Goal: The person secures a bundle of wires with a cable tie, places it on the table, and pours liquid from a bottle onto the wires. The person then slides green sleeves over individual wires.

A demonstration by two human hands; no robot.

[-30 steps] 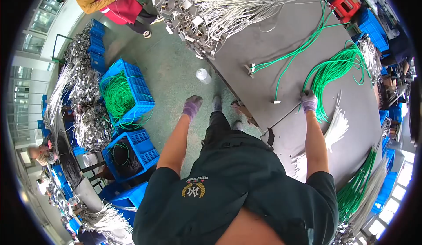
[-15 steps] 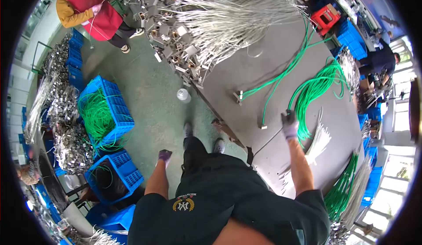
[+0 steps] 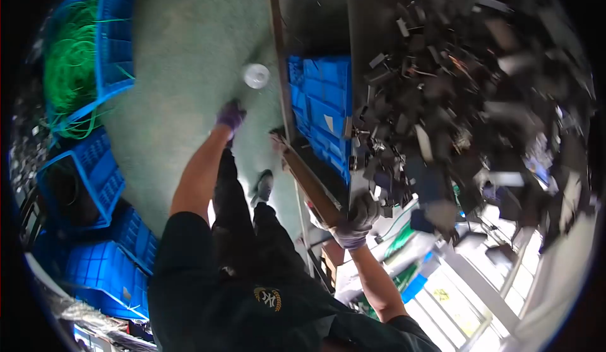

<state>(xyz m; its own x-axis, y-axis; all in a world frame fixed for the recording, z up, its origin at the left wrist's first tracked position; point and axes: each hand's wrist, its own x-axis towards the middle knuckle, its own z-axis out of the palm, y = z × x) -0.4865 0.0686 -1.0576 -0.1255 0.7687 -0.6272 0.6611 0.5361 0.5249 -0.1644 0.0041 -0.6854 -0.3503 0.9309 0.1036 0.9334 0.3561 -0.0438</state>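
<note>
At lower centre, the gloved right hand (image 3: 356, 221) is near the pile of small parts (image 3: 467, 112), which fills the upper right. The left hand (image 3: 231, 117) is above the floor (image 3: 183, 68), left of centre. Blur hides fingers; I cannot tell opening or grip.

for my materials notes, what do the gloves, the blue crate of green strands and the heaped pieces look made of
Gloves: probably fabric, matte, hugging the hands. Blue crate: likely moulded plastic, even colour, gridded wall. Heaped pieces: perhaps partly metal, as some glint silvery; blur leaves that open.
</note>
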